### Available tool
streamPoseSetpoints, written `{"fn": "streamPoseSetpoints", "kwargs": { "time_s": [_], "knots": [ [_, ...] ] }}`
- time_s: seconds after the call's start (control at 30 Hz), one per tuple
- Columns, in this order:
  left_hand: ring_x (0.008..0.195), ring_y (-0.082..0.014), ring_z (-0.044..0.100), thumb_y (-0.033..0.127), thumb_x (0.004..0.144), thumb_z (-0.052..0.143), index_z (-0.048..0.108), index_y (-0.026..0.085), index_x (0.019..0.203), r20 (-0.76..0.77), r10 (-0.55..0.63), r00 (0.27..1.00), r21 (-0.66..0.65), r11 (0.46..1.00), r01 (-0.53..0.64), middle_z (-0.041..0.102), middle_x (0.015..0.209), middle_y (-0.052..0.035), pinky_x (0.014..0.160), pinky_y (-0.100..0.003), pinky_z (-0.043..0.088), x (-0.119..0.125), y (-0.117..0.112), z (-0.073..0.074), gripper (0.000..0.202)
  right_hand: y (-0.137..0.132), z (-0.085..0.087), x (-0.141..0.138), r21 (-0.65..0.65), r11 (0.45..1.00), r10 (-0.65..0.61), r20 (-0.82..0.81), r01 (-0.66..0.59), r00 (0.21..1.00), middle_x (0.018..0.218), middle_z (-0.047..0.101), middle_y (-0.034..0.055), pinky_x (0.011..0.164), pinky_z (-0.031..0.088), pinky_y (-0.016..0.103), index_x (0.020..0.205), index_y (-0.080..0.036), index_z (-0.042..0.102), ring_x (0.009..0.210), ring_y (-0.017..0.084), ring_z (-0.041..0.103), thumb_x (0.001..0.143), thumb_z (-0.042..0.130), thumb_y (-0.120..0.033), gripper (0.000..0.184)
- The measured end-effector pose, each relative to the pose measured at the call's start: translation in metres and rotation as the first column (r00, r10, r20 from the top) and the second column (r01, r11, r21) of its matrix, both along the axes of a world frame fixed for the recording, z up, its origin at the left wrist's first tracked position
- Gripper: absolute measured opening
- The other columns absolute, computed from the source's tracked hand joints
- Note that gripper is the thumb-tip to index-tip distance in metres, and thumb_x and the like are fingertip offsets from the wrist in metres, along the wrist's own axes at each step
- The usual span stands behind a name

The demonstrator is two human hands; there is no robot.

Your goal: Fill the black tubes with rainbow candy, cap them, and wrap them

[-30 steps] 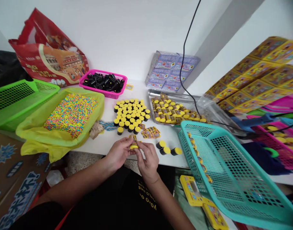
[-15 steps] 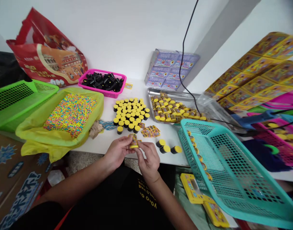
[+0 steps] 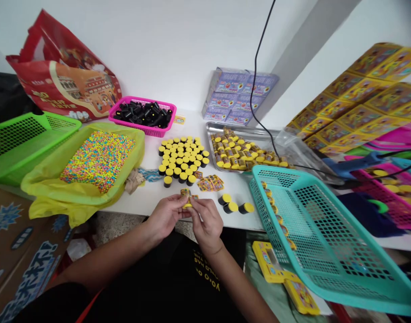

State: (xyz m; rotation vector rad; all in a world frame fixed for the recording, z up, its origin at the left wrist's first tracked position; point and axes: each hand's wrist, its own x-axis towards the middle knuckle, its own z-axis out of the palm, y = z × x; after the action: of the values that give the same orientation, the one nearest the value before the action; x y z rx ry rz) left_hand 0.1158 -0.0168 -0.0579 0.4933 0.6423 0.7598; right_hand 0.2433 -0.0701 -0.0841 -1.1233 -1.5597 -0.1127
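Observation:
Both hands meet above the table's front edge around a small yellow-lidded canister (image 3: 187, 205) with a printed label on its side. My left hand (image 3: 165, 216) grips it from the left, thumb on top. From the right, my right hand (image 3: 206, 220) pinches at the label with thumb and fingers. Part of the canister is hidden by the fingers. Just beyond lie loose printed labels (image 3: 210, 183) in a small pile. Black canisters with yellow lids (image 3: 180, 158) stand in a cluster behind them, and a few more canisters (image 3: 230, 207) stand right of my right hand.
At left, a yellow-lined basket (image 3: 138, 148) holds colourful beads. A pink basket (image 3: 161, 131) of black canisters sits behind. A metal tray (image 3: 210, 128) holds labelled canisters. The teal basket (image 3: 326, 197) overhangs the table at right. A black cable (image 3: 254, 89) hangs down to the tray.
My right fingers have shifted slightly over the canister, which is now more covered and its label edge shows differently. The whole view has drifted a little; the other things stay put.

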Motion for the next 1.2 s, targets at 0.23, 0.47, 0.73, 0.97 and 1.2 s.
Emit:
{"fn": "streamPoseSetpoints", "kwargs": {
  "time_s": [0.23,0.47,0.73,0.97,1.2],
  "knots": [
    [0.068,-0.0155,0.065,0.031,0.067,0.086,0.070,0.009,0.080,-0.006,-0.051,0.999,-0.035,0.998,0.051,0.070,0.076,-0.0070,0.072,-0.030,0.051,0.000,-0.002,-0.005,0.030,0.003,-0.008,0.003,0.041,0.999,0.016,-0.015,-0.016,1.000,0.086,0.069,0.0058,0.067,0.055,0.037,0.107,-0.023,0.069,0.076,0.019,0.062,0.085,0.063,-0.004,0.030],
    [0.065,-0.0143,0.064,0.032,0.064,0.087,0.067,0.010,0.080,-0.025,-0.064,0.998,-0.056,0.997,0.062,0.069,0.075,-0.0057,0.070,-0.029,0.052,-0.001,0.002,-0.006,0.033,-0.001,-0.004,0.003,-0.059,0.998,0.030,-0.079,-0.035,0.996,0.083,0.068,0.0052,0.068,0.054,0.035,0.101,-0.022,0.071,0.075,0.018,0.061,0.086,0.064,-0.010,0.020],
    [0.080,-0.0186,0.064,0.027,0.061,0.086,0.060,0.017,0.113,-0.375,-0.065,0.925,0.325,0.925,0.196,0.070,0.084,-0.0027,0.073,-0.030,0.049,0.004,-0.008,0.001,0.059,-0.010,0.032,0.019,-0.626,0.700,-0.085,-0.551,-0.344,0.830,0.080,0.070,0.0014,0.064,0.048,0.026,0.088,-0.019,0.073,0.072,0.016,0.062,0.082,0.068,-0.038,0.021],
    [0.073,-0.0181,0.063,0.034,0.062,0.085,0.052,0.019,0.125,-0.481,-0.338,0.809,0.385,0.748,0.541,0.067,0.086,-0.0021,0.066,-0.029,0.047,0.017,-0.005,-0.004,0.073,-0.047,0.058,0.055,-0.721,0.647,-0.194,-0.470,-0.247,0.861,0.067,0.059,-0.0033,0.056,0.039,0.023,0.072,-0.018,0.068,0.061,0.011,0.052,0.069,0.076,-0.033,0.018],
    [0.067,-0.0203,0.063,0.055,0.073,0.071,0.063,0.014,0.103,-0.603,-0.184,0.776,0.386,0.784,0.486,0.066,0.076,-0.0052,0.053,-0.028,0.045,0.014,0.013,-0.009,0.052,-0.030,0.099,0.223,-0.559,0.394,-0.440,0.582,0.729,0.684,0.101,0.068,0.0124,0.079,0.046,0.031,0.099,-0.014,0.069,0.088,0.021,0.062,0.083,0.063,-0.027,0.022]
  ]
}}
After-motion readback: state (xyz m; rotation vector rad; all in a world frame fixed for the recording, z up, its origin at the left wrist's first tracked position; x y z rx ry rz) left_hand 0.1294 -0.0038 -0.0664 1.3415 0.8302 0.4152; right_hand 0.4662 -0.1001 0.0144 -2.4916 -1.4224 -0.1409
